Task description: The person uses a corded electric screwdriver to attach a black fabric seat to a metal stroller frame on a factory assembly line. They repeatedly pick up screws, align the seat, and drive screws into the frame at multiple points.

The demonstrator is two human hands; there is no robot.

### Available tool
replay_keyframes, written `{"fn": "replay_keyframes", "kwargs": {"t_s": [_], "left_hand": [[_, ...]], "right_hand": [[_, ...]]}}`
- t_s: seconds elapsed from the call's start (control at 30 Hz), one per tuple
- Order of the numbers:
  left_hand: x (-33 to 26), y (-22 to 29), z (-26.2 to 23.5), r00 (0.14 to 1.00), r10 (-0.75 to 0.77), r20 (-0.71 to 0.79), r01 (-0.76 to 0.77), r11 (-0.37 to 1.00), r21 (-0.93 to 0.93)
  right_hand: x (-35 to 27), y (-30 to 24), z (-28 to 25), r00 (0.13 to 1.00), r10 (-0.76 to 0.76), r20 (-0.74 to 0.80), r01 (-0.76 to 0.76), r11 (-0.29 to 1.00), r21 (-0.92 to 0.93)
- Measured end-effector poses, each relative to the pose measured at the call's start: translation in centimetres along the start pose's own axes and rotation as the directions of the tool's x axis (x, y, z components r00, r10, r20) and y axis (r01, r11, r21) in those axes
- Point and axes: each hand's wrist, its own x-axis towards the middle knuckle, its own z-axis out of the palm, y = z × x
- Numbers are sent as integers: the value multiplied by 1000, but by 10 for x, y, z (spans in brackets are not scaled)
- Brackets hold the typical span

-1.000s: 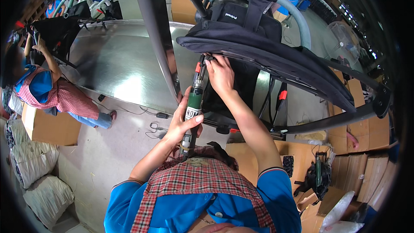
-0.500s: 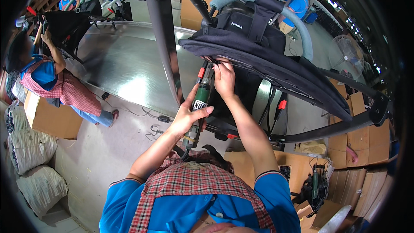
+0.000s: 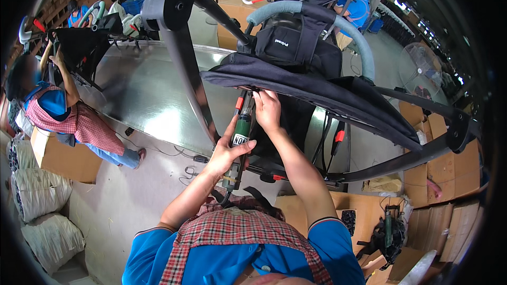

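Observation:
My left hand [image 3: 228, 154] grips a green and black power screwdriver [image 3: 240, 142] that points up under the black fabric seat [image 3: 317, 87] of a stroller frame. My right hand [image 3: 268, 110] presses against the underside of that fabric, right beside the tool's tip, fingers curled on the seat edge. A black frame tube [image 3: 187, 68] runs down just left of the tool. The tool's tip is hidden by the fabric and my fingers.
A shiny metal workbench [image 3: 142, 100] lies behind the stroller. At the left a person in a checked apron [image 3: 63, 113] works on another black frame. Cardboard boxes [image 3: 438, 158] stand at the right, white sacks [image 3: 37, 195] at the lower left, another tool [image 3: 388, 232] lower right.
The view has drifted slightly and the stroller sits a little higher and more to the right. Both hands keep the same hold on the tool and the fabric.

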Motion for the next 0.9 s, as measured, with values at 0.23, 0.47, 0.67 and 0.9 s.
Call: {"fn": "replay_keyframes", "kwargs": {"t_s": [0.23,0.47,0.67,0.9], "left_hand": [[1,4,7,999,38,-25,-39,999,-11],[4,-2,12,996,66,-55,-64,997,45],[8,-7,13,995,75,-70,-68,993,94],[11,-3,9,1000,5,-28,-6,999,-42]], "right_hand": [[-1,-1,0,1000,-4,-13,4,1000,-30],[-3,-8,0,992,125,34,-122,990,-64],[-1,-10,2,996,88,-29,-90,994,-62],[0,-4,6,993,77,-94,-86,992,-96]]}}
